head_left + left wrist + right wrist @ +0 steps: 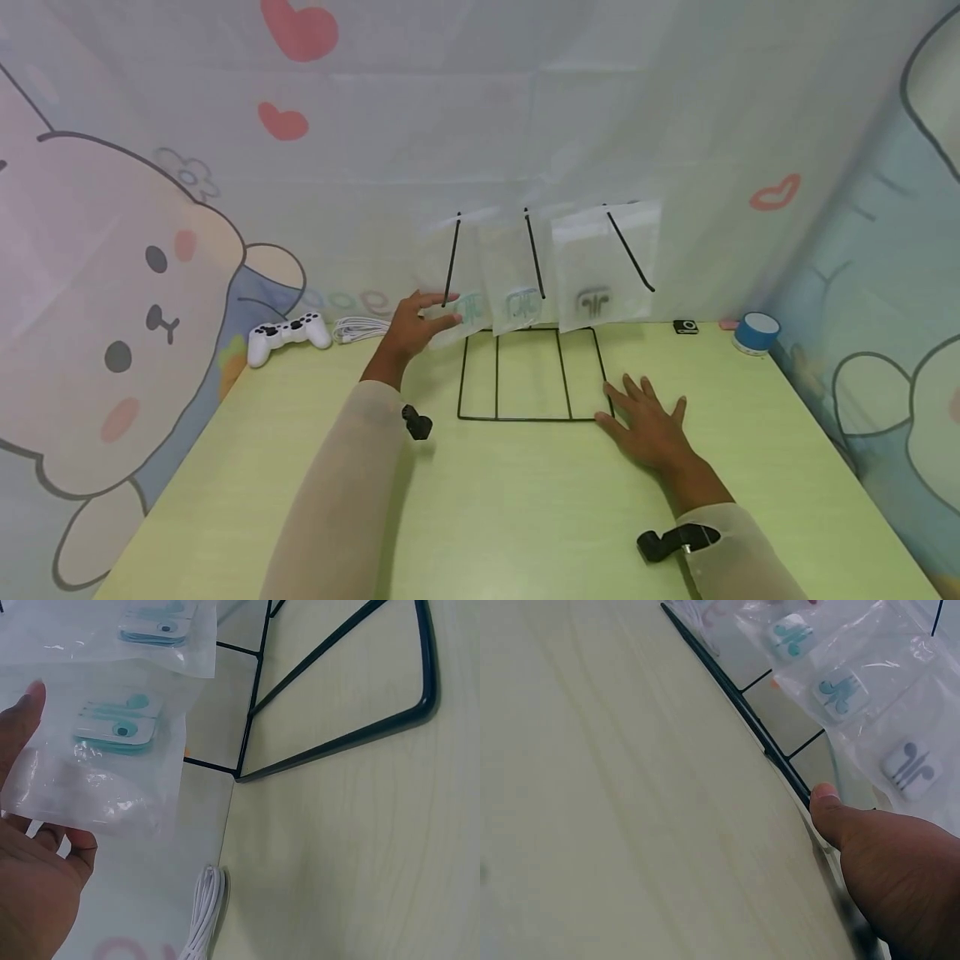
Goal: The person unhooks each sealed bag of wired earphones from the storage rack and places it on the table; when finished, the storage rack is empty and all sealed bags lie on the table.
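A black wire display rack stands on the table against the wall, with three hooks, each bearing a clear plastic bag of earphones. My left hand holds the left edge of the leftmost bag, its thumb in front and other fingers partly hidden behind. Teal earphones show through that bag, close by the hook's tip. The middle bag also has teal earphones, the right bag dark grey ones. My right hand rests spread at the rack's front right corner, thumb against the front bar.
At the table's back left lie a white game controller and a bundled white cable. A small black music player and a blue and white round tub sit at the back right. A patterned cloth wall rises behind.
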Motion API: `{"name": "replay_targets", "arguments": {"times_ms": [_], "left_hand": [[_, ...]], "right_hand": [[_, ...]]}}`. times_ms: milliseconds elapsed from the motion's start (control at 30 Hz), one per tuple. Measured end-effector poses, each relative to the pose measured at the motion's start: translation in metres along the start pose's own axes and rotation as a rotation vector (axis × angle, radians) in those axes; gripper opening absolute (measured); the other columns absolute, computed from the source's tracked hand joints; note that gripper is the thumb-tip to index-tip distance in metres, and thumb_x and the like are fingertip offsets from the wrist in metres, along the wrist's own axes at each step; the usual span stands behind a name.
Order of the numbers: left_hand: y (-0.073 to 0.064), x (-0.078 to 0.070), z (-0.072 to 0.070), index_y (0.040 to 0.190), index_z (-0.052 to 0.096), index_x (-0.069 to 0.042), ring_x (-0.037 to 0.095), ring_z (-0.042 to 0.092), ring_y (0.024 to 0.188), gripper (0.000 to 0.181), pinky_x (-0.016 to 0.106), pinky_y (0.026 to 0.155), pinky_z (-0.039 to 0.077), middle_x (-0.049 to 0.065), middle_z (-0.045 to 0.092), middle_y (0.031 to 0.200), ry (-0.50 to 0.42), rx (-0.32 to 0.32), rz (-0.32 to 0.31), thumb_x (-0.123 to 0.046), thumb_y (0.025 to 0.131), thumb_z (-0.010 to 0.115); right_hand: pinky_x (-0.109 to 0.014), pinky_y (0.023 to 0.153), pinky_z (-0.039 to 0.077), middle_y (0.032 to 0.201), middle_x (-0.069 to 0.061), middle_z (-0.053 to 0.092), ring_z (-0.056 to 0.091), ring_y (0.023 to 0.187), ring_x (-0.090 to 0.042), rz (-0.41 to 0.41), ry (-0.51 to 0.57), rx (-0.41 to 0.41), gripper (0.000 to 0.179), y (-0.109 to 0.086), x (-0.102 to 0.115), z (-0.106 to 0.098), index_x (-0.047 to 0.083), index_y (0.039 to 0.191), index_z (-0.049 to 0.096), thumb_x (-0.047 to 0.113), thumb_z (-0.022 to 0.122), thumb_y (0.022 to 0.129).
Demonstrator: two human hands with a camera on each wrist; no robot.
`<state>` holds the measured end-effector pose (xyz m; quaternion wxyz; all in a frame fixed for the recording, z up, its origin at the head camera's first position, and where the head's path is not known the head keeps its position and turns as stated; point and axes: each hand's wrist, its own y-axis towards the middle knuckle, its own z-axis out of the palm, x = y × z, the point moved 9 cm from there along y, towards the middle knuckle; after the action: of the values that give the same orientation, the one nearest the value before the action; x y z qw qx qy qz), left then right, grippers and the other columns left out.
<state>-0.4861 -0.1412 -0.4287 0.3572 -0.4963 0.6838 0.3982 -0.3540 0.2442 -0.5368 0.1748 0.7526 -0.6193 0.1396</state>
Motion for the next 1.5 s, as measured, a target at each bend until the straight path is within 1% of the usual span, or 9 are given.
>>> {"name": "replay_targets", "arguments": {"times_ms": [67,167,400,667,867,1000,1200,1367,1500], "left_hand": [[0.0,-0.001,0.002,0.144,0.074,-0.023,0.036,0.022,0.17,0.049,0.07,0.13,0.032,0.01,0.053,0.168,-0.005,0.011,0.01,-0.035,0.098,0.084],[-0.001,-0.001,0.004,0.147,0.072,-0.025,0.037,0.033,0.166,0.05,0.068,0.13,0.032,0.009,0.055,0.167,-0.014,0.022,0.019,-0.035,0.099,0.083],[-0.005,-0.003,-0.001,0.148,0.071,-0.022,0.032,0.041,0.163,0.05,0.065,0.135,0.024,0.009,0.061,0.162,0.021,-0.008,0.078,-0.032,0.1,0.081],[-0.019,-0.008,-0.012,0.151,0.068,-0.02,0.035,0.044,0.161,0.051,0.062,0.13,0.037,0.011,0.059,0.164,0.085,-0.033,0.104,-0.028,0.102,0.08],[-0.029,-0.016,-0.018,0.152,0.068,-0.02,0.035,0.05,0.157,0.05,0.061,0.129,0.04,0.012,0.062,0.161,0.113,-0.076,0.153,-0.025,0.103,0.079],[-0.036,-0.023,-0.021,0.151,0.068,-0.019,0.036,0.053,0.155,0.05,0.059,0.127,0.043,0.012,0.064,0.158,0.127,-0.11,0.189,-0.02,0.102,0.08],[-0.048,-0.039,-0.024,0.147,0.07,-0.011,0.038,0.059,0.149,0.049,0.057,0.124,0.048,0.017,0.067,0.152,0.123,-0.166,0.273,-0.008,0.099,0.081],[-0.059,-0.055,-0.026,0.145,0.071,-0.008,0.04,0.064,0.143,0.05,0.058,0.119,0.052,0.019,0.07,0.147,0.185,-0.208,0.323,-0.002,0.097,0.082],[-0.068,-0.064,-0.028,0.144,0.072,-0.008,0.042,0.065,0.14,0.051,0.059,0.114,0.055,0.02,0.07,0.145,0.231,-0.234,0.333,0.001,0.095,0.082]], "right_hand": [[-0.095,0.115,-0.006,0.18,-0.023,0.027,0.014,0.167,-0.054,0.002,0.0,-0.001,0.072,0.0,0.0,0.0,0.019,0.17,0.042,0.061,0.05,0.111],[-0.095,0.116,-0.007,0.18,-0.023,0.026,0.014,0.168,-0.054,0.004,0.004,0.002,0.072,-0.001,0.001,0.001,0.019,0.17,0.042,0.062,0.049,0.111],[-0.095,0.116,-0.007,0.18,-0.023,0.026,0.014,0.168,-0.054,0.003,0.005,-0.002,0.073,-0.001,0.001,0.001,0.02,0.17,0.042,0.062,0.049,0.111],[-0.094,0.116,-0.007,0.18,-0.022,0.025,0.013,0.168,-0.053,0.006,0.004,0.0,0.073,0.0,0.0,0.004,0.021,0.17,0.042,0.063,0.048,0.111],[-0.095,0.116,-0.007,0.18,-0.022,0.025,0.013,0.168,-0.054,0.005,0.001,-0.005,0.073,0.0,0.001,0.003,0.021,0.17,0.041,0.063,0.048,0.111],[-0.094,0.116,-0.008,0.18,-0.022,0.025,0.012,0.168,-0.053,0.009,0.001,-0.002,0.073,0.0,0.001,0.003,0.021,0.171,0.04,0.063,0.048,0.111],[-0.095,0.116,-0.007,0.18,-0.023,0.025,0.013,0.168,-0.054,0.006,-0.003,-0.003,0.073,0.0,0.002,0.001,0.02,0.171,0.04,0.062,0.048,0.112],[-0.095,0.116,-0.007,0.18,-0.023,0.025,0.014,0.167,-0.054,0.007,-0.01,0.0,0.073,0.0,0.002,0.001,0.019,0.17,0.041,0.062,0.048,0.112],[-0.095,0.116,-0.006,0.18,-0.024,0.026,0.014,0.167,-0.055,0.007,-0.011,0.001,0.073,0.0,0.003,0.0,0.019,0.17,0.041,0.062,0.048,0.112]]}}
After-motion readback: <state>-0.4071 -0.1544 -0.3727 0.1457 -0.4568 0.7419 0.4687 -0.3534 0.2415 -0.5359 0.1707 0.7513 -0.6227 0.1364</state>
